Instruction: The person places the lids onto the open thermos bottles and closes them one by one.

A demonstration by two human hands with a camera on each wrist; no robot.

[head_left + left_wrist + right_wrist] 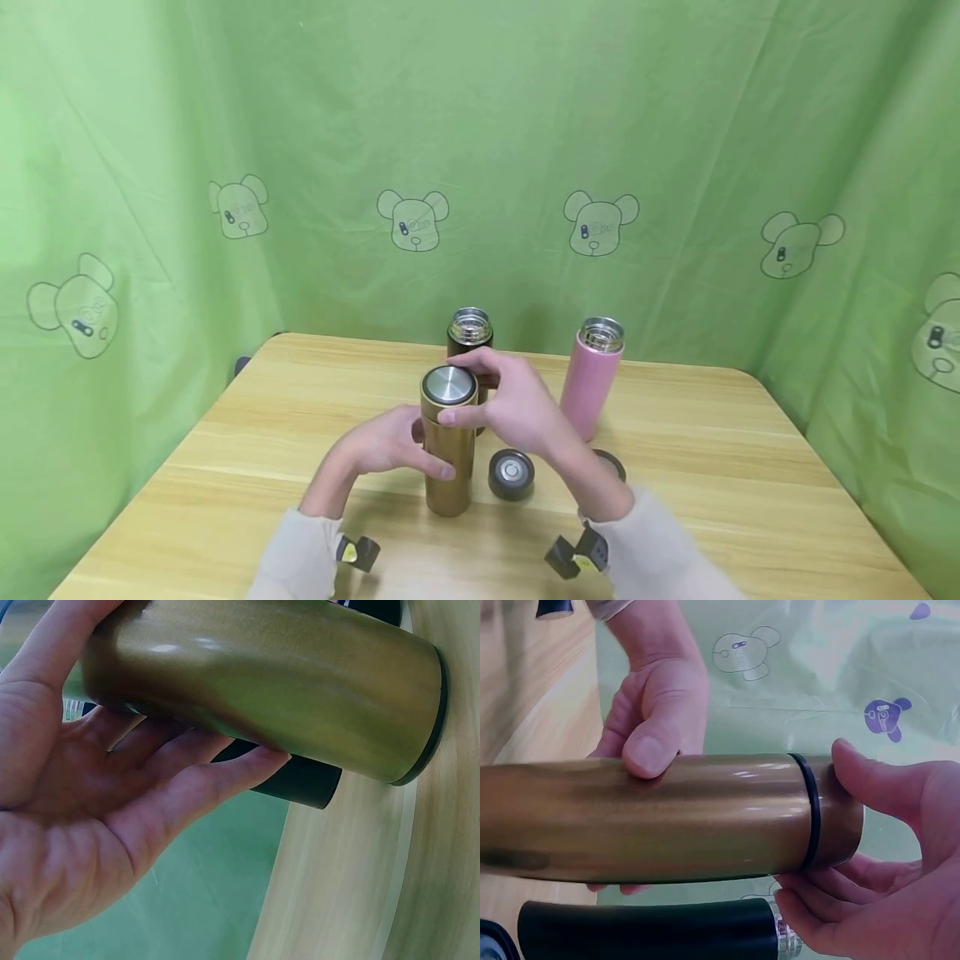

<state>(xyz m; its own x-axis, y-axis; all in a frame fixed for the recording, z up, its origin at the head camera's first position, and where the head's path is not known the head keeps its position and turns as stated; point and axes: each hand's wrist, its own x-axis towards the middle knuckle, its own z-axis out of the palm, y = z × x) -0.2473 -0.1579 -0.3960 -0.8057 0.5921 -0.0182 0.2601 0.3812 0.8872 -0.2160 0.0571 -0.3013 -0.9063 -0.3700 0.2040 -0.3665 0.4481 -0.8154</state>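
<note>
A gold thermos (pixel 450 492) stands upright on the table, topped by its lid (pixel 450 385) with a silver disc. My left hand (pixel 386 440) holds the body from the left, thumb in front and fingers behind, as the left wrist view also shows. At the top, my right hand (pixel 517 404) grips the lid between thumb and fingers. In the right wrist view a dark seam ring (pixel 807 811) runs between lid and body. Just behind stands a black thermos (pixel 645 930) with an uncovered steel mouth (pixel 471 325), partly hidden by my right hand.
A pink thermos (pixel 591 387), its steel mouth uncovered, stands at the back right. One dark lid (pixel 512 475) lies right of the gold thermos; another lid (pixel 611 464) is partly hidden behind my right forearm. A green curtain (pixel 510 108) surrounds the wooden table (pixel 750 500).
</note>
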